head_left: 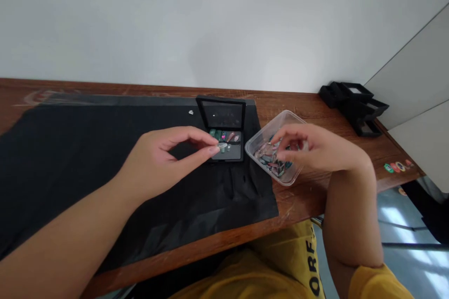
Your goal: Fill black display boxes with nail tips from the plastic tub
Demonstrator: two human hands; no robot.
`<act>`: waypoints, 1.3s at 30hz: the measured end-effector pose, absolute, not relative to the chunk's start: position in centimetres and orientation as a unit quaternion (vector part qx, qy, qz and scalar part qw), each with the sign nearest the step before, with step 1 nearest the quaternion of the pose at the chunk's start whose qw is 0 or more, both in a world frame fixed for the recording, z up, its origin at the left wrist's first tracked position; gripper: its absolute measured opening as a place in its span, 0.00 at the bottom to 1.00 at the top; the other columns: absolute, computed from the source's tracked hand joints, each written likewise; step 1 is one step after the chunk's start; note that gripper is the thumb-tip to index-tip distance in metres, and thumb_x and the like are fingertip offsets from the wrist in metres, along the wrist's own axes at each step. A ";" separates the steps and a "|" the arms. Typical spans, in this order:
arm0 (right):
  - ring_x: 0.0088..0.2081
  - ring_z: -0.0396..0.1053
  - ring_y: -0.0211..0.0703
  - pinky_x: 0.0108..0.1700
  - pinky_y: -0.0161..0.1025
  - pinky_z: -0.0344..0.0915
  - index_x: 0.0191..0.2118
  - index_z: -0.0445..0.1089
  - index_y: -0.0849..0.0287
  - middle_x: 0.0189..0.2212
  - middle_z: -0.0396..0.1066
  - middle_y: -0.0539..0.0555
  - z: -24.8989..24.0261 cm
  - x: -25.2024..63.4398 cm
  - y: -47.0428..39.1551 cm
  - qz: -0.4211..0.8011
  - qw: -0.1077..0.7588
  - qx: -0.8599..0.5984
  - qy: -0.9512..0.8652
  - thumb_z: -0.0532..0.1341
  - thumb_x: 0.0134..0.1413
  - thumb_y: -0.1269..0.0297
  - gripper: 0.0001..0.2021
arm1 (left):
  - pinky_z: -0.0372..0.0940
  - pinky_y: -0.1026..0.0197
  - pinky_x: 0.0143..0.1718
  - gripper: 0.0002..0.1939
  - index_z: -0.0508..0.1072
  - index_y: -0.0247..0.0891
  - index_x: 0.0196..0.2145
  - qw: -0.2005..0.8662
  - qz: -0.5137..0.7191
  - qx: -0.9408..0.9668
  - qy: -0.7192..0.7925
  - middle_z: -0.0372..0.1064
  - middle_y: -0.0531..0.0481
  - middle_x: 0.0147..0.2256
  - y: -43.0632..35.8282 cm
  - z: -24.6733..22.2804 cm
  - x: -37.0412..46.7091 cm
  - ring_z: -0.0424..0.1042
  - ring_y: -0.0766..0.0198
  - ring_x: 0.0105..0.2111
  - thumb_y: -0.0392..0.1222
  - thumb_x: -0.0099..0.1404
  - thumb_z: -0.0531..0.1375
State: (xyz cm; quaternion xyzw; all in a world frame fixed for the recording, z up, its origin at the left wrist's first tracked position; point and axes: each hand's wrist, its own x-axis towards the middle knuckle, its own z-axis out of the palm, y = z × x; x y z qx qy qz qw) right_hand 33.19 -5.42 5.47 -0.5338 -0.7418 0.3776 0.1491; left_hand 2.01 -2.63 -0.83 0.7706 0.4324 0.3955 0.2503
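Observation:
My left hand (164,156) pinches a small clear, pale stone (222,145) between thumb and fingertips. It holds the stone over a small black display box (231,155), whose windowed lid (224,114) is tilted up at the back. Inside the box lie green stones (215,134), a pinkish-brown stone (230,137) and a few other small pieces. To the right, my right hand (315,147) hovers over a clear plastic tub (253,144) of mixed coloured stones (268,154). Its thumb and forefinger are apart, with nothing visible between them.
A black mat (87,149) covers much of the brown wooden table (291,203). One small whitish piece (191,112) lies on the mat, left of the lid. Several black boxes (356,103) are stacked at the far right by the wall. Round stickers (394,167) mark the table's right edge.

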 end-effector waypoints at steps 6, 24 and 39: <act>0.34 0.72 0.44 0.38 0.41 0.66 0.47 0.78 0.55 0.36 0.77 0.55 4.6 35.4 -4.1 0.125 0.302 -0.692 -0.644 0.67 0.62 0.56 0.12 | 0.73 0.61 0.41 0.03 0.80 0.46 0.36 0.110 0.468 0.775 0.410 0.83 0.59 0.35 -4.3 -0.7 3.2 0.81 0.63 0.35 0.42 0.69 0.67; 0.33 0.72 0.39 0.37 0.37 0.62 0.36 0.84 0.57 0.32 0.80 0.50 4.3 34.0 -4.1 0.265 0.209 -0.534 -0.775 0.71 0.54 0.66 0.03 | 0.74 0.57 0.47 0.08 0.82 0.47 0.43 0.175 0.336 0.874 0.305 0.82 0.55 0.40 -3.4 1.7 8.6 0.80 0.60 0.40 0.45 0.71 0.62; 0.43 0.72 0.50 0.47 0.49 0.73 0.48 0.78 0.52 0.38 0.74 0.56 3.3 35.7 -2.9 0.010 0.470 -0.547 -0.692 0.67 0.65 0.57 0.10 | 0.62 0.45 0.57 0.10 0.81 0.45 0.34 0.114 0.290 0.940 0.141 0.80 0.50 0.51 -3.8 -1.6 8.4 0.71 0.49 0.54 0.51 0.71 0.68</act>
